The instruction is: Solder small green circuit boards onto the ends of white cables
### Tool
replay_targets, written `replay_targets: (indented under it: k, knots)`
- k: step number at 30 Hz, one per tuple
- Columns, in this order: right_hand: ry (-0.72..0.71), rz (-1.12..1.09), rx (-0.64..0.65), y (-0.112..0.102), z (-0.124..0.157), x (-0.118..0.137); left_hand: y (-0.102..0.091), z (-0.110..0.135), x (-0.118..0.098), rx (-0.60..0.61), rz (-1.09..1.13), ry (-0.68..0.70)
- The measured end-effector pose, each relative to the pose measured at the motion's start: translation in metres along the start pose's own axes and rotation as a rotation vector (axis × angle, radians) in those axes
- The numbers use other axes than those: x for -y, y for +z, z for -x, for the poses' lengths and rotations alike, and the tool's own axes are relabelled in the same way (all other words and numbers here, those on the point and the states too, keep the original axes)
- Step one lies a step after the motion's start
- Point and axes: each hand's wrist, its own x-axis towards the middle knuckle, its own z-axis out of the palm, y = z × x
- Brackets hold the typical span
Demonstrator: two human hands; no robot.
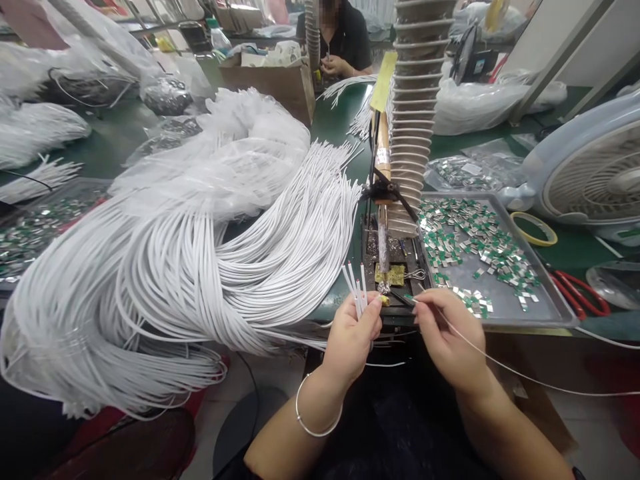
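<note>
My left hand is closed round a small bunch of white cables, whose cut ends point up. A small yellow piece shows by its fingertips; I cannot tell what it is. My right hand pinches a thin white cable that trails off to the right. At its fingertips is a small green circuit board, apparently at the cable's end. Between and just beyond both hands, a soldering iron hangs tip down from a stand, over a yellow sponge.
A large bundle of white cables covers the left of the bench. On the right stand a tray of small green boards, a roll of tape, red-handled pliers and a fan. A ribbed hose hangs ahead; a person sits opposite.
</note>
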Motion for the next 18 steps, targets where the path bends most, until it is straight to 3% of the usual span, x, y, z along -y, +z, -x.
replay_targets:
  k: [7,18]
  knots:
    - [0.038,-0.136,0.019,0.017,0.004,0.006,0.005,0.002,-0.003,0.032,-0.03,0.03]
    - [0.083,-0.18,-0.001,0.021,0.007,0.004,0.003,0.007,-0.003,0.054,-0.088,0.077]
